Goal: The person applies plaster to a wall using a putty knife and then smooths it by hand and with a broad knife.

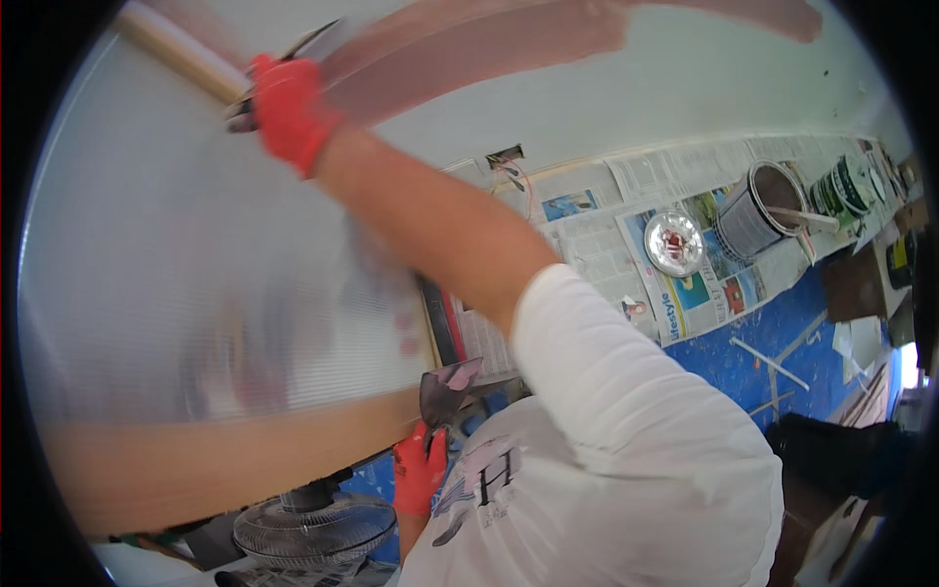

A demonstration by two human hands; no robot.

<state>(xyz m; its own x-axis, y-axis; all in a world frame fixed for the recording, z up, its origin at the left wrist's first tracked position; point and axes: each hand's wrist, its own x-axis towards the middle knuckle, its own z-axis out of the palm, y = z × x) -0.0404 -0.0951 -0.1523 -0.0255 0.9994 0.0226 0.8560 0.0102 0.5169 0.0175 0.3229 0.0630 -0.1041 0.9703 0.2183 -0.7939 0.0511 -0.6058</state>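
Observation:
My right hand (pixel 293 112), in a red glove, reaches across to the upper left. It is closed around a putty knife (pixel 328 44) whose blade is blurred against the pale wall (pixel 548 88). A wet-looking reddish-brown band of filler (pixel 469 61) runs along the wall beside it. Lower down, near my shirt, my left hand (pixel 419 474) in a matching glove grips a wide scraper (pixel 448 396). Pinkish filler sits on that scraper's blade. Left of both hands stands a translucent ribbed panel (pixel 196 254) edged with wood.
Newspaper (pixel 587 245) covers a ledge along the wall. On it stand an open can of brown filler (pixel 778 201) with a stick, a shiny round lid (pixel 674 245) and a green can (pixel 846 191). Wires hang from a wall box (pixel 506 155). A fan (pixel 313 528) stands below the panel.

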